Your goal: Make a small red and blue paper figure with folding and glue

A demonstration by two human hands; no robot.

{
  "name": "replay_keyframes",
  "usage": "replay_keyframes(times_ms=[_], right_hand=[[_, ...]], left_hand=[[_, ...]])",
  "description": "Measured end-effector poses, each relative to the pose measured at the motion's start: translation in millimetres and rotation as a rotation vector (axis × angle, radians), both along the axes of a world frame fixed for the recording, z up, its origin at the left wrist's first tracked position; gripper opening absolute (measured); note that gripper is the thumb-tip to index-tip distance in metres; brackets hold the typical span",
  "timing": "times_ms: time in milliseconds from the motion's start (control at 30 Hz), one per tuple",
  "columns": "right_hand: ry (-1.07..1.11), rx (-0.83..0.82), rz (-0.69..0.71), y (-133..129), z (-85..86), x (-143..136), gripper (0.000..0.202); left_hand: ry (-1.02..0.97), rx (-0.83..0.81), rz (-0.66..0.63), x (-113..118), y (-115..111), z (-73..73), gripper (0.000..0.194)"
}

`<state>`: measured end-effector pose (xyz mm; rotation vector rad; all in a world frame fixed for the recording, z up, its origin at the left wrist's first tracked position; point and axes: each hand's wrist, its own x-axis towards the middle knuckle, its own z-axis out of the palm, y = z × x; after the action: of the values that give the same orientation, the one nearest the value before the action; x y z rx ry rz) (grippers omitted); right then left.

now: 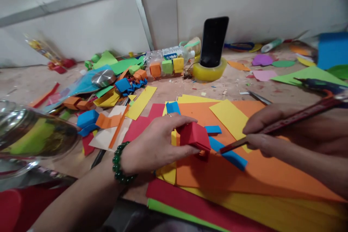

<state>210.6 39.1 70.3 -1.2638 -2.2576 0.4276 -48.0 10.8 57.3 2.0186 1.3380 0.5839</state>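
Note:
My left hand [160, 145], with a green bead bracelet at the wrist, pinches a small folded red paper box [194, 136] between thumb and fingers. It holds the box just above an orange paper sheet [261, 174]. In my right hand [293, 141] is a slim dark red stick [288, 121], which looks like a paintbrush. Its tip points down-left, over a blue paper strip [233, 157] to the right of the box. A smaller blue strip [213, 129] lies just behind that one. Near my right fingers lies a yellow paper strip [231, 119].
Behind stand small paper cubes [167, 67], a plastic bottle [168, 55] lying down, and a phone [214, 41] propped in a tape roll [209, 70]. A glass jar [35, 130] is at left, near blue paper pieces [87, 119]. Scissors [258, 97] lie behind my right hand.

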Motion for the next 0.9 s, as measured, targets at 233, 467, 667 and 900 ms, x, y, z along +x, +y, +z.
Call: replay_keyframes(times_ms=[233,467,667,900], right_hand=[[0.096,-0.198,0.191,-3,-9.0,-13,0.015],[0.067,-0.307,0.258,-7,-0.3,-22,0.025],[0.091,-0.379,0.280,-9,-2.4,-30,0.023],[0.091,-0.317,0.270,-5,-6.2,-27,0.024]], left_hand=[[0.017,0.063,-0.006,1,-2,0.7,0.041],[0.019,0.105,-0.035,2,-3,0.1,0.037],[0.029,0.120,-0.058,3,-3,0.9,0.033],[0.050,0.088,-0.075,5,-1,0.4,0.030]])
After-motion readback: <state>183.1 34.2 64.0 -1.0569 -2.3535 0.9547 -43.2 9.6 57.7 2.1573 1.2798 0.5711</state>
